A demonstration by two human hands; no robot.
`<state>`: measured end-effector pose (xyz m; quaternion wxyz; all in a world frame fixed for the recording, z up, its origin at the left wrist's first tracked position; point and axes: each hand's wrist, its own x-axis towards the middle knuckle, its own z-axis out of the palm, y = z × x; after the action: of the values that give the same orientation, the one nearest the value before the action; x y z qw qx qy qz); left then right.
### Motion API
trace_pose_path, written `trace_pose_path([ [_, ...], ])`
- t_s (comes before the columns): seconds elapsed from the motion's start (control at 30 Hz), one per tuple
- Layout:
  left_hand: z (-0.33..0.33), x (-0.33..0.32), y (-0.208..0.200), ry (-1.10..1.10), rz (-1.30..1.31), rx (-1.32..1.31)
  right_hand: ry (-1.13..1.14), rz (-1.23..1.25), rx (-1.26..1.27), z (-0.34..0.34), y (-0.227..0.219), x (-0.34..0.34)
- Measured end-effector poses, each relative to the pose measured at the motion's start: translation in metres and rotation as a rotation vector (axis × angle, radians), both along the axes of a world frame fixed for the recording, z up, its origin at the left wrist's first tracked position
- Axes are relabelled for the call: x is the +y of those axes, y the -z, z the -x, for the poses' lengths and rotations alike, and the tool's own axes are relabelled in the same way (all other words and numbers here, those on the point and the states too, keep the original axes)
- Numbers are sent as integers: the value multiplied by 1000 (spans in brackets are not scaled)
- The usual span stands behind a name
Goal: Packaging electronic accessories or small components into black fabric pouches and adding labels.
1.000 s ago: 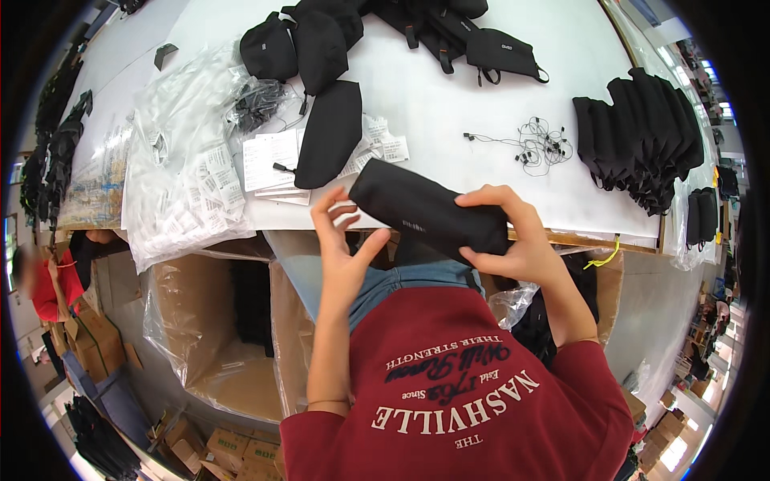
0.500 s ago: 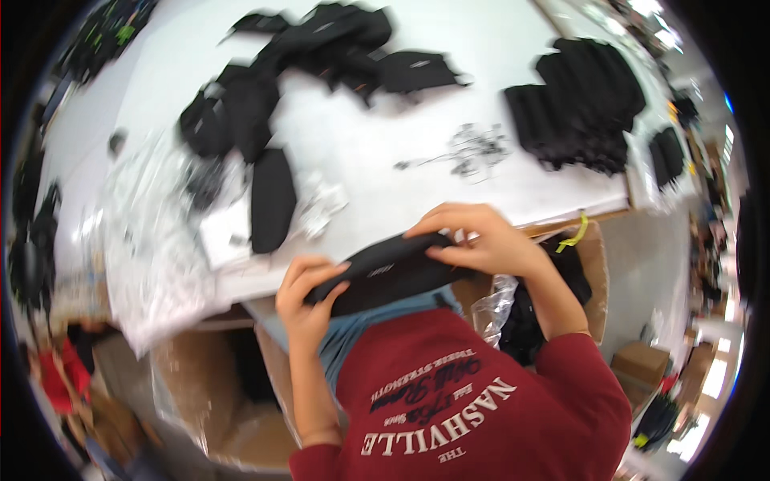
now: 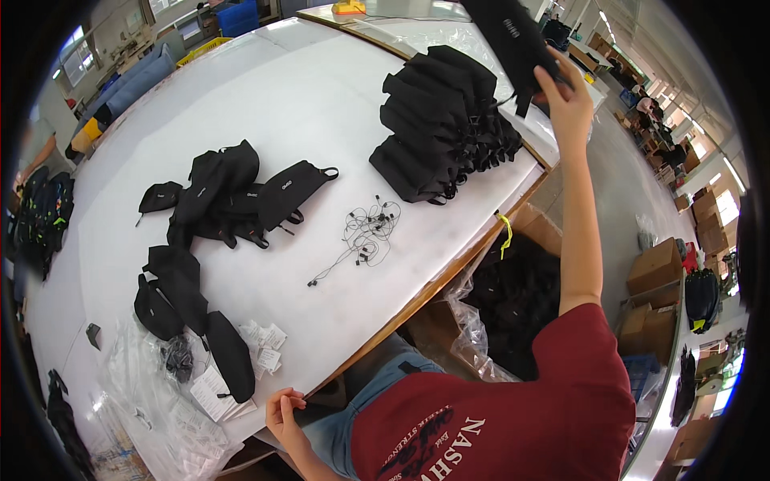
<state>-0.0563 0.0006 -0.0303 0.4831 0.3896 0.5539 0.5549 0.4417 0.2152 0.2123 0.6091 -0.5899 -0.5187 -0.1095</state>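
Observation:
Raised at the far right, my right hand [image 3: 564,100] grips the end of a black pouch [image 3: 507,44] with a small pale logo. A short strap dangles from that pouch beside a dense row of black pouches [image 3: 437,120] on the table. Down at the table's near edge, my left hand [image 3: 286,413] is loosely curled, with nothing visible in it. Closest to it lies a single black pouch [image 3: 231,357], next to white paper tags [image 3: 269,345] and printed sheets [image 3: 212,393].
Loose black pouches [image 3: 233,192] are heaped on the white table [image 3: 321,104]. Tangled black cords [image 3: 369,232] lie mid-table, clear plastic bags [image 3: 152,401] at the near left. Below the wooden edge, an opened carton [image 3: 513,297] holds black items; a yellow-green strip [image 3: 505,235] hangs there.
Both hands held the pouch before my body; now my right hand alone has carried it up to the far right. My left hand has let go and dropped nearer. The view has turned.

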Motion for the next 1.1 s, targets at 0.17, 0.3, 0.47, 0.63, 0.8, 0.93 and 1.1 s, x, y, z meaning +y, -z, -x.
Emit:
trace_pose_path([
  [0.17,-12,5,7,-85,46,-97,522,-50,-423,-103,6,66],
  [0.3,-18,8,2,-90,54,-102,433,271,-421,-114,42,108],
  [0.47,-21,10,-5,-103,16,-83,104,595,-297,-124,66,129],
  [0.63,-18,11,-6,-135,-11,-69,15,627,-363,-134,71,124],
  [0.8,38,19,-8,-402,-172,598,257,162,-436,-74,54,91],
  [0.93,98,27,26,-633,-96,1169,-224,318,-332,41,94,31],
  [1.1,124,22,62,-422,248,1329,-630,651,-283,123,221,9],
])
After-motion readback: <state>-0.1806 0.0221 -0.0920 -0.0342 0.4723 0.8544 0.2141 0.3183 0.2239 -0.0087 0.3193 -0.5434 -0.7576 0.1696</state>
